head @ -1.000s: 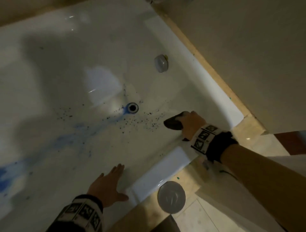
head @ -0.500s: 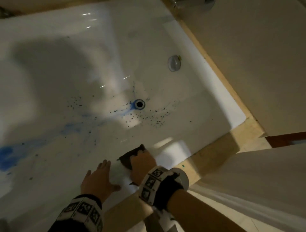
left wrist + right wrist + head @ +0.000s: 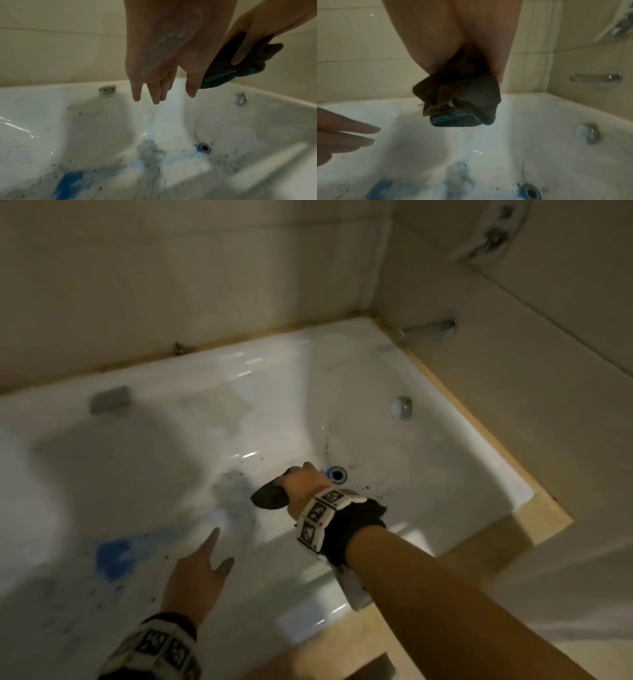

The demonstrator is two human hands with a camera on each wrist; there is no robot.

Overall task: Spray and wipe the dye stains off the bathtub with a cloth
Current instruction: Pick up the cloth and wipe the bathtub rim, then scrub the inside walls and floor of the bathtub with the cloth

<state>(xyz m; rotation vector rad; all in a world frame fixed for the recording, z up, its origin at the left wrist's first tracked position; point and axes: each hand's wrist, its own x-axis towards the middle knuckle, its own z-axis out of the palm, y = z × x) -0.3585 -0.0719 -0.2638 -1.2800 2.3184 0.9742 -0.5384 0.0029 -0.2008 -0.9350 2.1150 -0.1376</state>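
The right hand (image 3: 306,486) grips the bunched cloth (image 3: 462,102) above the bathtub (image 3: 445,474) floor; the blue dye stains (image 3: 114,556) lie lower-left, nearer the open, empty left hand (image 3: 197,580).

A dark, bunched cloth (image 3: 270,496), smeared teal-blue along its lower fold, hangs above the white bathtub (image 3: 445,474). A solid blue dye stain (image 3: 114,556) lies at 8 o'clock from it, dark specks around the drain (image 3: 337,474).
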